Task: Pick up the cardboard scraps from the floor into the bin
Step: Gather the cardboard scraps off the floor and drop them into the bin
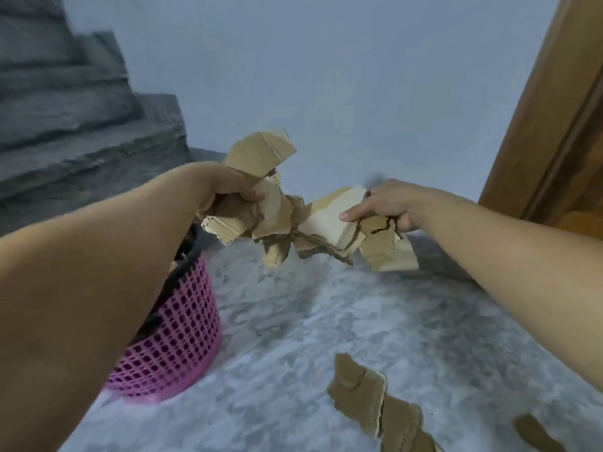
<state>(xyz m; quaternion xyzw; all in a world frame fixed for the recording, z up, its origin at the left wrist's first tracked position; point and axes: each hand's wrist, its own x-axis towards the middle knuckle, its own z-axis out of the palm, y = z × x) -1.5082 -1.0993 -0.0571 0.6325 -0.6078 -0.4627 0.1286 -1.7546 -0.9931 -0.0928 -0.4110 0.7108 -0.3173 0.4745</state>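
Note:
My left hand is shut on a bunch of torn brown cardboard scraps, held up in the air just right of the bin. My right hand grips another bunch of cardboard scraps beside it, and the two bunches touch in the middle. A pink plastic mesh bin with a dark liner stands on the floor at the lower left, partly hidden behind my left forearm. More cardboard scraps lie on the grey marbled floor at the lower right, with a small scrap farther right.
Grey concrete stairs rise at the left behind the bin. A pale blue wall stands ahead. A brown wooden door frame stands at the right. The grey marbled floor stretches between the bin and the lying scraps.

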